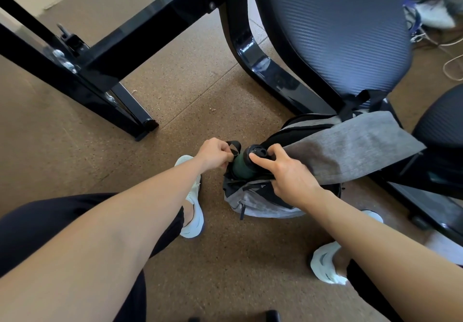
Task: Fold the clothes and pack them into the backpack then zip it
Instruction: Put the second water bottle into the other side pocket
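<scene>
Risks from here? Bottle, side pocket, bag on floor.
The bottle sticks out of the side pocket of the backpack, gripped near its cap by the right hand: it could tip out. The left hand only pinches a thin strap loop, which may slip. The backpack sits open by the chair and could slump.

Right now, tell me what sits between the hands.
Head view: a green bottle in the backpack; left hand grips a strap, right hand holds its cap.

Open floor left of backpack, chair close behind, table leg far left
</scene>
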Demonstrator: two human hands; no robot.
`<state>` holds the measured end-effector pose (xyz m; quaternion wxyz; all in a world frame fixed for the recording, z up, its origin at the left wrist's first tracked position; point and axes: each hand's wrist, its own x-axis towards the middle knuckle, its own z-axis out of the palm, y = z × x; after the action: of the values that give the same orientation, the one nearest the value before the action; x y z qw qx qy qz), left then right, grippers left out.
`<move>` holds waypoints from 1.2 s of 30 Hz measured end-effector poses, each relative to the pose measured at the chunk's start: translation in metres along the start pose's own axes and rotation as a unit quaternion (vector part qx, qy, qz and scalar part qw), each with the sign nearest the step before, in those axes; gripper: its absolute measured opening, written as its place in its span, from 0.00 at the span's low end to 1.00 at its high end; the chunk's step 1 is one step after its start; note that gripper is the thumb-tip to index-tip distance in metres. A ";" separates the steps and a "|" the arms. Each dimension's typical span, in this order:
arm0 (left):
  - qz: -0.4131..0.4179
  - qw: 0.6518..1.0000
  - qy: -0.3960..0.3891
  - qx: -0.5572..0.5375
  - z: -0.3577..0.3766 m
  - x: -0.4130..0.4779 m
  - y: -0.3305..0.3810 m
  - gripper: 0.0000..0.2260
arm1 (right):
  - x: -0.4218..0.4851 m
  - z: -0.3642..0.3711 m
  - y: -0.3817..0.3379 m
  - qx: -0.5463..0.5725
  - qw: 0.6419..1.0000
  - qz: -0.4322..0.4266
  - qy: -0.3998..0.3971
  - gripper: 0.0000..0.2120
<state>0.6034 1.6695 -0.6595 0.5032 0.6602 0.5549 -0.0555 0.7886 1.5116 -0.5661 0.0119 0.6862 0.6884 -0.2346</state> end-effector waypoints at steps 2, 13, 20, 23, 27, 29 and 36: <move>0.000 0.999 0.036 0.019 0.006 -0.001 -0.001 0.06 | 0.001 -0.001 0.002 0.003 1.000 0.000 0.000 0.38; 0.050 0.963 -0.032 0.263 -0.015 -0.007 0.033 0.07 | 0.000 0.004 0.003 -0.001 1.000 -0.010 0.011 0.37; -0.175 0.980 -0.092 0.000 -0.010 -0.017 0.022 0.04 | -0.001 0.005 0.000 -0.021 0.999 -0.023 0.008 0.38; -0.191 0.973 -0.131 -0.022 -0.005 -0.022 0.014 0.04 | -0.003 0.006 0.000 -0.031 0.999 -0.030 0.009 0.38; -0.114 0.983 -0.139 0.024 -0.012 -0.024 0.015 0.06 | -0.002 0.008 -0.003 -0.048 0.998 -0.030 0.014 0.39; -0.076 0.989 -0.123 0.038 -0.014 -0.027 0.015 0.06 | -0.003 0.008 -0.004 -0.075 0.996 -0.038 0.009 0.40; -0.030 0.990 -0.057 0.126 -0.007 -0.035 0.012 0.07 | 0.003 -0.003 -0.002 -0.083 0.995 -0.061 -0.008 0.42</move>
<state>0.5960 1.6523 -0.6262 0.4448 0.6971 0.5336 -0.1777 0.7874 1.5159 -0.5636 0.0598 0.6374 0.7462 -0.1826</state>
